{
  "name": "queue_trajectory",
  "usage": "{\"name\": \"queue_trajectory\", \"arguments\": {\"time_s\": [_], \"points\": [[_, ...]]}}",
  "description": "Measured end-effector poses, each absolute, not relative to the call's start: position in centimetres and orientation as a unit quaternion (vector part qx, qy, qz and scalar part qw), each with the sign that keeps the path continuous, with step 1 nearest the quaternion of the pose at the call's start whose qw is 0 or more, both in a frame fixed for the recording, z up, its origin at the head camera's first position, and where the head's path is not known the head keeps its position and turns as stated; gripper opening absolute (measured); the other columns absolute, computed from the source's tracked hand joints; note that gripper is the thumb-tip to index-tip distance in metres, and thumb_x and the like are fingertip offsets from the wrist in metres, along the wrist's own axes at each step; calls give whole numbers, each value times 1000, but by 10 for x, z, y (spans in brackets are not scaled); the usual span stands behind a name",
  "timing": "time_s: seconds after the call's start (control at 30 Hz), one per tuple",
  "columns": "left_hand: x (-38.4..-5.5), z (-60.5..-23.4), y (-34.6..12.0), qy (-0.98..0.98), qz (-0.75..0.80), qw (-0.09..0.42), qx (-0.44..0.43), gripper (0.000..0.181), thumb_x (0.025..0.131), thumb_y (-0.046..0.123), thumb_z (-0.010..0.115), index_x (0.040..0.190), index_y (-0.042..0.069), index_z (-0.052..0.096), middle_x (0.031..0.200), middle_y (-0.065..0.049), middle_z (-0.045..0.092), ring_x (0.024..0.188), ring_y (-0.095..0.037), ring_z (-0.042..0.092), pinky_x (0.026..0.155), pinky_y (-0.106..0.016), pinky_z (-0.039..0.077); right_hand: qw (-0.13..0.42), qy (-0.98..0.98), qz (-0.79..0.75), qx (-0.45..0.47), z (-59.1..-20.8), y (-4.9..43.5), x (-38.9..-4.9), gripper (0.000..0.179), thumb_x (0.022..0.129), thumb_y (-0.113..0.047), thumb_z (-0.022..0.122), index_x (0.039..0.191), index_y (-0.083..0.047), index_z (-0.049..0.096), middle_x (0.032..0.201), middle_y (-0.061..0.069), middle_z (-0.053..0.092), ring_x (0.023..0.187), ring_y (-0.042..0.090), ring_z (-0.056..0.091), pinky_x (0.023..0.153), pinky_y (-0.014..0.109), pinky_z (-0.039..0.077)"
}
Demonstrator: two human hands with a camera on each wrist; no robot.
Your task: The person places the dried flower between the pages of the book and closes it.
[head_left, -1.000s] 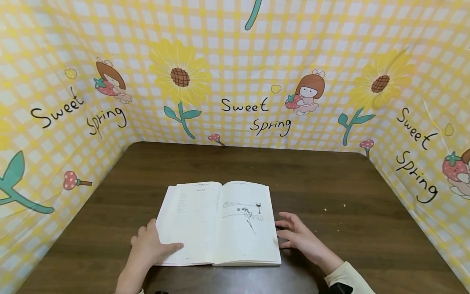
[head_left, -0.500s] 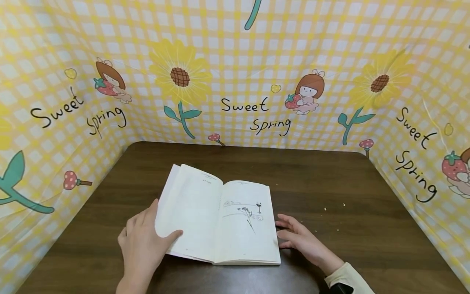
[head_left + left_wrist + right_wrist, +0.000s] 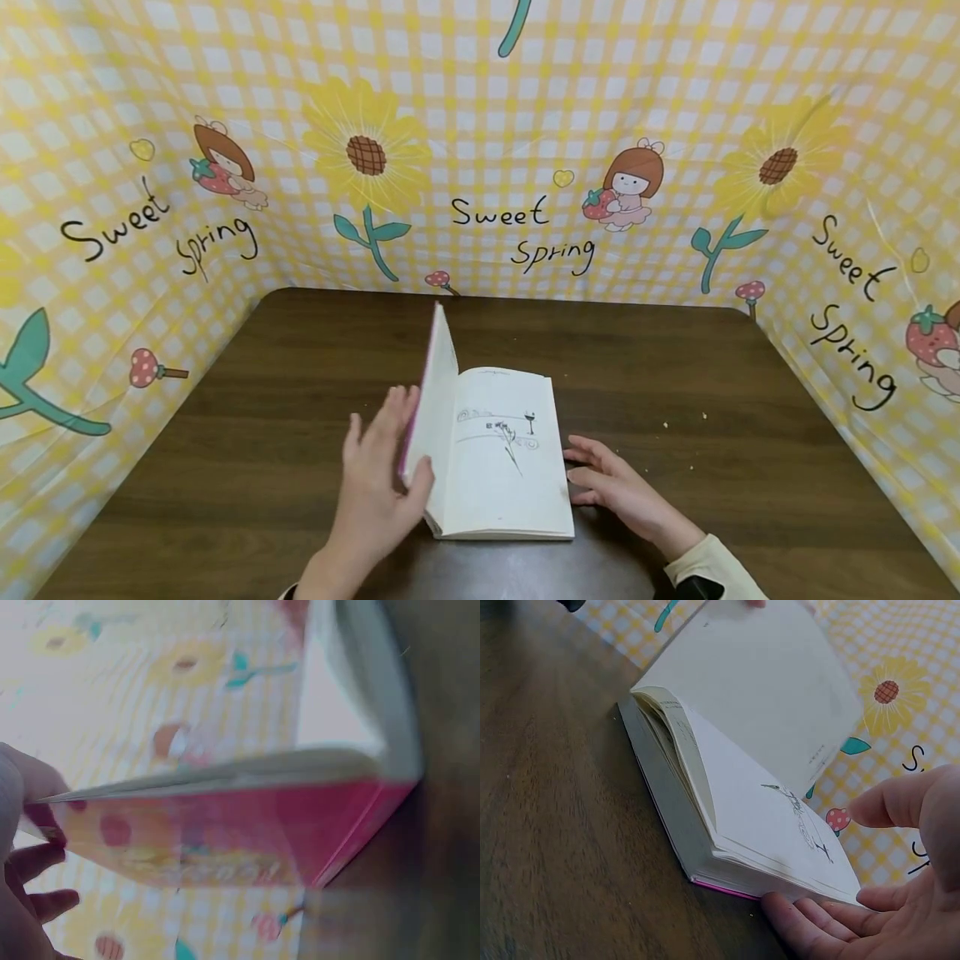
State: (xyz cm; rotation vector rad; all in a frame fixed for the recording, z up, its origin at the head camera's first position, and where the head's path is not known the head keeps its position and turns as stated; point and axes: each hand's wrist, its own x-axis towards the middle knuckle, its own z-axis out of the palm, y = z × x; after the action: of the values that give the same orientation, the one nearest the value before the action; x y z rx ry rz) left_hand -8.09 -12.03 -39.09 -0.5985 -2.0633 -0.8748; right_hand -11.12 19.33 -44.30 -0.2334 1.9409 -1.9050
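An open book (image 3: 510,492) lies on the table, its right-hand page showing a small line drawing. My left hand (image 3: 382,483) holds the book's left part nearly upright, thumb on the page side and fingers behind the cover. In the left wrist view the pink cover (image 3: 300,832) faces the camera, and the thumb and fingers pinch its outer edge at the left. My right hand (image 3: 622,496) rests on the table, fingertips at the book's right edge. In the right wrist view, its relaxed fingers lie along the thick page block (image 3: 675,802), with the thumb raised apart.
The dark wooden table (image 3: 645,358) stretches back and to both sides. A yellow checked cloth (image 3: 480,150) printed with flowers and figures walls it at the back and sides. Several small pale crumbs (image 3: 665,425) lie right of the book.
My left hand has raised the cover and left pages from lying flat to nearly upright, moving right. The right hand and the right part of the book have stayed in place.
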Motion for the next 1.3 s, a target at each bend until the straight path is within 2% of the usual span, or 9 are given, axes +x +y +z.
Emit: {"name": "queue_trajectory", "arguments": {"time_s": [0.1, 0.17, 0.33, 0.43, 0.53, 0.63, 0.77, 1.03, 1.3], "points": [[-79, -396, -106, -839, -310, 351, -278, 78, 78, 10, 64, 151, 1, 39, 145, -13, 52, 137, -41, 41, 101, -79, 19, 206, 694, -685, -80, -443, 193, -112, 67, 99, -7, 52, 150, 15, 15, 146, 40, 27, 114, 26, 55, 85, 37, 54], [-77, -400, -99, -861, -283, 299, -298, 81, 80, 13, 66, 154, 4, 35, 148, -10, 49, 141, -42, 35, 103, -79, 16, 208, 692, -688, -77, -443, 193, -112, 65, 100, -8, 51, 150, 15, 15, 147, 39, 27, 113, 24, 54, 85, 37, 54], [-75, -410, -88, -917, -214, 109, -317, 75, 88, 23, 64, 156, 10, 35, 160, -7, 33, 148, -44, 16, 106, -77, 9, 216, 679, -698, -73, -444, 193, -111, 62, 104, -14, 45, 150, 15, 15, 148, 38, 26, 112, 22, 52, 87, 38, 53], [-76, -414, -82, -928, -201, 9, -314, 69, 94, 29, 59, 157, 16, 35, 163, -5, 25, 148, -45, 10, 107, -76, 9, 219, 672, -704, -73, -444, 194, -111, 61, 106, -19, 40, 150, 15, 15, 148, 37, 26, 110, 20, 51, 87, 38, 52], [-80, -418, -77, -926, -200, -47, -317, 66, 98, 34, 57, 158, 21, 33, 163, -5, 25, 148, -44, 11, 108, -74, 12, 220, 669, -706, -74, -443, 195, -111, 61, 108, -22, 36, 150, 15, 14, 148, 37, 27, 109, 17, 53, 87, 37, 52], [-82, -421, -71, -924, -185, -75, -326, 64, 101, 41, 55, 158, 23, 33, 163, -6, 25, 148, -45, 12, 108, -74, 14, 223, 670, -704, -77, -442, 196, -111, 62, 108, -23, 36, 151, 15, 12, 150, 37, 25, 110, 16, 54, 88, 37, 52], [-82, -424, -66, -925, -152, -108, -330, 64, 101, 47, 53, 158, 26, 32, 164, -6, 22, 148, -46, 9, 107, -75, 13, 223, 672, -702, -81, -444, 196, -110, 65, 105, -18, 43, 151, 15, 11, 151, 38, 23, 112, 16, 55, 88, 35, 52], [-82, -422, -58, -927, -109, -150, -326, 61, 100, 47, 54, 155, 27, 38, 164, -3, 24, 149, -44, 9, 109, -73, 15, 215, 675, -699, -98, -447, 197, -106, 74, 98, -8, 57, 151, 16, 12, 150, 39, 24, 117, 23, 56, 89, 31, 52], [-86, -417, -54, -939, -38, -140, -313, 61, 96, 55, 56, 153, 37, 41, 162, 5, 29, 149, -38, 18, 109, -68, 25, 194, 721, -652, -136, -449, 198, -108, 73, 94, -5, 67, 148, 17, 23, 146, 36, 34, 120, 31, 52, 89, 30, 53]]}}
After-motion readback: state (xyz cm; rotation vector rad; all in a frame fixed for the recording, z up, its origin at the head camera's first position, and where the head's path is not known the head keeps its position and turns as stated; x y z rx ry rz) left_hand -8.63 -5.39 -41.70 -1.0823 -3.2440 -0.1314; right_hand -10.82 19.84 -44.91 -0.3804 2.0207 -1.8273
